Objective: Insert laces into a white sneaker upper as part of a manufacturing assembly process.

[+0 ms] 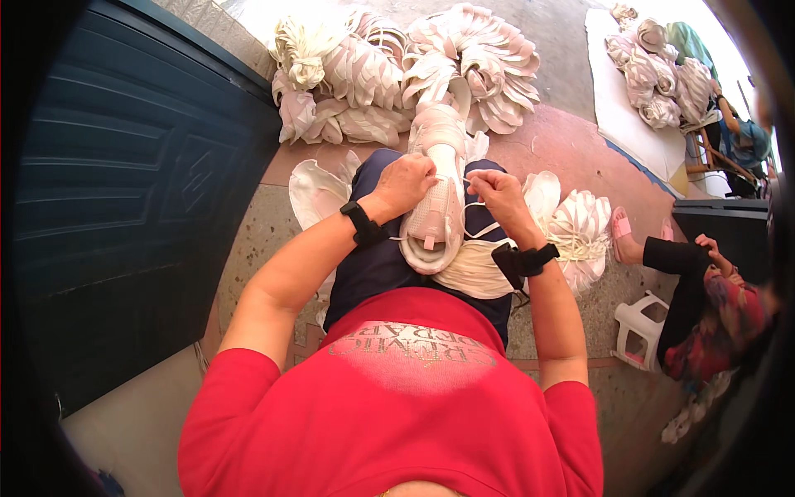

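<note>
A pale pink and white shoe upper (432,217) lies lengthwise over my lap, its rounded opening toward me. My left hand (404,184) is closed in a pinch at the upper's left lacing edge; what its fingers hold is hidden. At the upper's right side, my right hand (500,195) pinches a thin white shoelace (474,209), which loops down beside the upper. A thick bundle of cream laces (476,272) rests on my right thigh, below the right hand.
Large bundles of pink and white shoe uppers (356,74) lie on the floor ahead. More uppers (580,228) sit right of my knees, and another (316,195) at the left. A dark door (149,182) stands left. At right, a person sits by a white stool (638,327).
</note>
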